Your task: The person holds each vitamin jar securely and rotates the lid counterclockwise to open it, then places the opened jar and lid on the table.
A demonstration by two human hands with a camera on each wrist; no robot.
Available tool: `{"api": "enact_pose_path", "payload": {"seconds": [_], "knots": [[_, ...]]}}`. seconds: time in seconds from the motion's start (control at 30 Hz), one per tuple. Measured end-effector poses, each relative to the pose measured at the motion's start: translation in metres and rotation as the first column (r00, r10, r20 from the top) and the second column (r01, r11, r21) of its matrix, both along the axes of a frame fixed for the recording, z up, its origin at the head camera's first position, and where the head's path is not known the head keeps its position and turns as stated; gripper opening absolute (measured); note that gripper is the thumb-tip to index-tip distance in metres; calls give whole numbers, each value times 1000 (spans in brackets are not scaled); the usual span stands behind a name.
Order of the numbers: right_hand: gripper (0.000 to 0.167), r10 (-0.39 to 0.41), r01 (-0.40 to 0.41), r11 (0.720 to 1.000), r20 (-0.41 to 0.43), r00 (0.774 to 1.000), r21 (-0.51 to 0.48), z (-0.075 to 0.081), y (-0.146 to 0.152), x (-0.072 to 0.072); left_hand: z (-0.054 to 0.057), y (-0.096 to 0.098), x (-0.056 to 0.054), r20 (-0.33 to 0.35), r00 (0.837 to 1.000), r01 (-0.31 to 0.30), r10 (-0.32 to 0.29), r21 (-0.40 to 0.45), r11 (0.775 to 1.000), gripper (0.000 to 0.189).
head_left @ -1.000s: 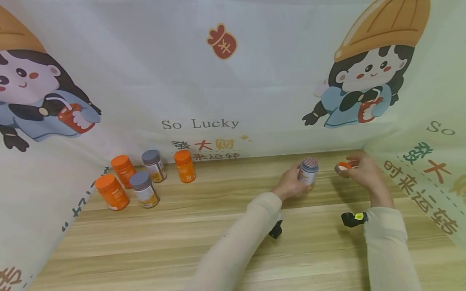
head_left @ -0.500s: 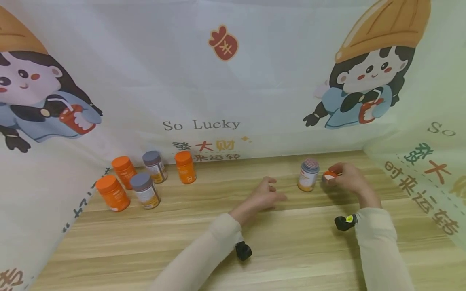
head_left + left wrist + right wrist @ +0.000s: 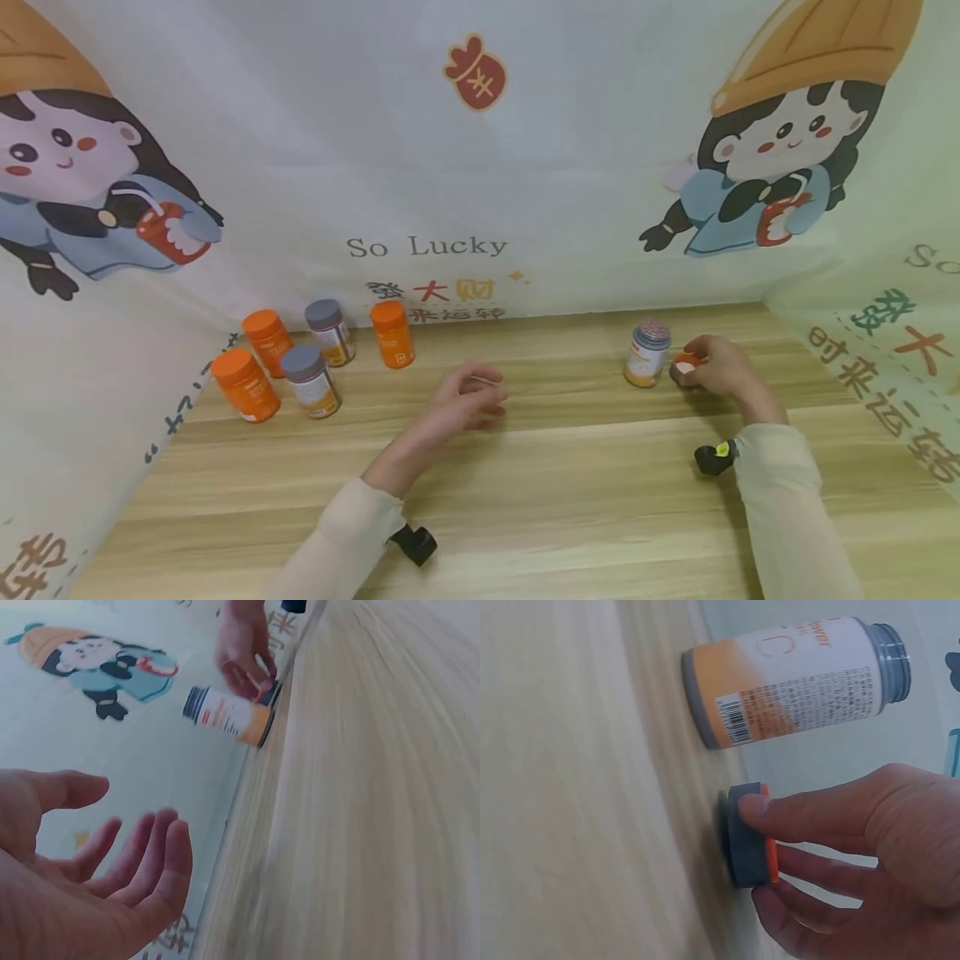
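A white and orange pill bottle (image 3: 647,358) stands upright near the back right, its lid off and its grey threaded neck (image 3: 894,664) bare. In the head view its mouth shows a pinkish patterned cover. Just right of it, my right hand (image 3: 727,375) pinches a grey screw lid (image 3: 748,847) between thumb and fingers, low at the tabletop. The lid's inner side, orange and white, faces up. Whether it touches the wood is hard to tell. My left hand (image 3: 457,404) is over the middle of the table with nothing in it, fingers loosely bent.
At the back left stand several capped bottles: orange ones (image 3: 246,386) and white ones with grey lids (image 3: 311,382). Another orange bottle (image 3: 392,335) is apart from them, by the back wall. Printed cloth (image 3: 585,208) walls in the wooden table (image 3: 540,492) at the back and sides.
My left hand let go of the bottle, which now stands on the table, and moved left. My right hand brought the lid left and down beside the bottle.
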State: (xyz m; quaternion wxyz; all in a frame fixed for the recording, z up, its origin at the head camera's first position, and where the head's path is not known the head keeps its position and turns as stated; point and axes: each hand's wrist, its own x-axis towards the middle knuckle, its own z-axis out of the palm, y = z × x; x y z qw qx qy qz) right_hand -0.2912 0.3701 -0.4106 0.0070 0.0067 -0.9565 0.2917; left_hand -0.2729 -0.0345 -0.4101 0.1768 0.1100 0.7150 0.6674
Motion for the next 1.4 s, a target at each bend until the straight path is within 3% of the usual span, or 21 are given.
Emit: {"api": "enact_pose_path", "payload": {"seconds": [0.13,0.23,0.43,0.53,0.6,0.67,0.8,0.9,0.93,1.0,1.07,1.23,1.3,1.4], "knots": [[55,-19,19,1000,-2,1000,20,-2,2,3,-1,-16,5,-18,998,55,-56,-46,997,37],[55,-14,14,1000,-1,1000,23,-4,0,2,0,-27,9,-45,997,63,-68,-101,993,35],[56,0,0,999,-6,1000,37,-4,-4,-1,2,-48,9,-139,990,-19,-7,-183,983,36],[63,12,-12,1000,15,1000,15,-2,-2,-3,6,-58,6,-237,970,-112,56,-233,966,32],[68,27,-27,1000,36,999,-1,1,1,-2,9,-65,3,-338,935,-202,103,-273,941,28],[72,42,-41,999,58,997,-16,4,4,-1,15,-72,0,-448,881,-303,151,-291,907,26],[72,59,-59,998,67,996,-7,12,8,4,30,-91,-5,-606,749,-490,269,-233,840,24],[70,66,-66,998,45,997,-8,21,8,7,40,-106,-6,-654,651,-607,385,-144,782,24],[69,62,-62,998,42,997,-7,24,8,8,42,-111,-6,-656,628,-632,419,-114,767,24],[68,66,-66,998,17,998,-5,30,7,9,44,-117,-7,-639,610,-656,468,-76,751,25],[68,66,-66,998,-1,998,-9,36,3,10,45,-121,-7,-602,634,-646,486,-67,760,29],[66,68,-67,998,-58,996,19,55,-12,14,31,-116,-15,-470,749,-553,467,-55,831,51],[64,73,-69,997,-94,993,39,64,-21,16,23,-112,-19,-413,778,-535,473,-42,844,62],[60,94,-89,995,-134,987,41,78,-37,20,13,-107,-29,-336,808,-527,484,-45,849,76]]}}
